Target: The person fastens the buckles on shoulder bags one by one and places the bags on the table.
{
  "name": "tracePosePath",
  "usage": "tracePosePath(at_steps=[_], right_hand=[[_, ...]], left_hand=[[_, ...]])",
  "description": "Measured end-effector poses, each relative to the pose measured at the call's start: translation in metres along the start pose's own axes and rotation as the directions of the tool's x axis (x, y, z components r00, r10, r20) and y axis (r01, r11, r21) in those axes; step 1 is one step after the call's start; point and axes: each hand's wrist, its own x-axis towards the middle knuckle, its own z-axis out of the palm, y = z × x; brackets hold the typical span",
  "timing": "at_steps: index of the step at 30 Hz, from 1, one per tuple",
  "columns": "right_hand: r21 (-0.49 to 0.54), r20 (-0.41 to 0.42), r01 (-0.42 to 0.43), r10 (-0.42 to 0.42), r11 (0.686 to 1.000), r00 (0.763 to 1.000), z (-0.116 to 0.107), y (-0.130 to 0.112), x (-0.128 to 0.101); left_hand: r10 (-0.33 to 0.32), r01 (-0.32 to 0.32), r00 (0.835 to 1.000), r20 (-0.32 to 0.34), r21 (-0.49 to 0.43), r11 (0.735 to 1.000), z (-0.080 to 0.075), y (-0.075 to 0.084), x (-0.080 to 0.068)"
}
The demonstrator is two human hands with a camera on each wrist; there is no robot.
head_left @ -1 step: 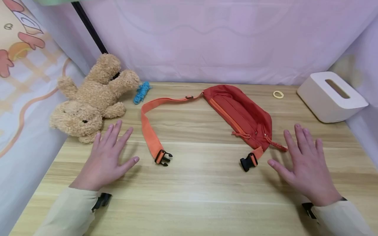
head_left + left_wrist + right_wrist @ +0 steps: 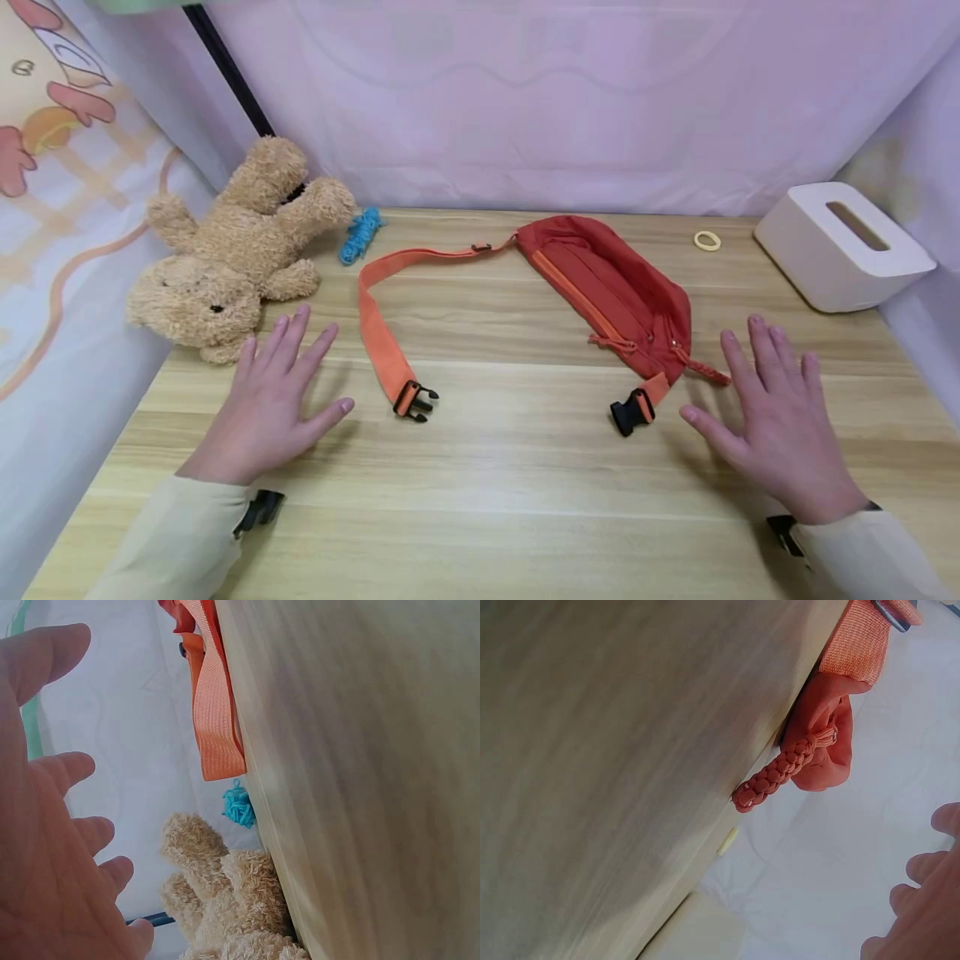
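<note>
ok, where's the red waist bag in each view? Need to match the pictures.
Head: the red waist bag is right of centre, slanting down to the right.
Left wrist: only a red scrap of it, top edge, left of centre.
Right wrist: one end of it, upper right.
Shared landmark: its orange webbing; long strap in left wrist, short end in right wrist, both in head.

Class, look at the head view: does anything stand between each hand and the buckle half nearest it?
Nothing visible does. Only bare tabletop shows between the left hand and the pronged buckle half, and between the right hand and the socket half. The braided zip pull lies beyond that second gap, not across it.
</note>
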Motion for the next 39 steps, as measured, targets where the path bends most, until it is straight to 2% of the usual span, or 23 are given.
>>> tracePosePath(at_steps=[10, 22, 29, 36, 39], right_hand=[[-0.01, 0.023, -0.013, 0.013, 1.0, 1.0, 0.001, 0.002, 0.001], [0.171, -0.025, -0.006, 0.01, 0.985, 1.0, 0.01, 0.008, 0.004], [0.246, -0.037, -0.032, 0.042, 0.969, 0.998, 0.009, 0.002, 0.007], [0.323, -0.055, -0.028, 0.049, 0.946, 0.997, 0.008, -0.01, 0.01], [0.352, -0.05, -0.021, 0.041, 0.936, 0.998, 0.008, -0.016, 0.011]], left_hand=[[-0.003, 0.003, 1.0, 0.007, -0.021, 1.0, 0.003, -0.001, -0.001], [-0.002, 0.005, 1.0, 0.021, -0.138, 0.99, -0.001, -0.003, 0.0], [-0.036, 0.055, 0.997, 0.066, -0.318, 0.947, 0.0, -0.003, 0.002], [-0.057, 0.07, 0.997, 0.044, -0.397, 0.915, 0.001, 0.001, 0.003], [-0.07, 0.086, 0.996, 0.054, -0.422, 0.902, 0.002, 0.005, 0.004]])
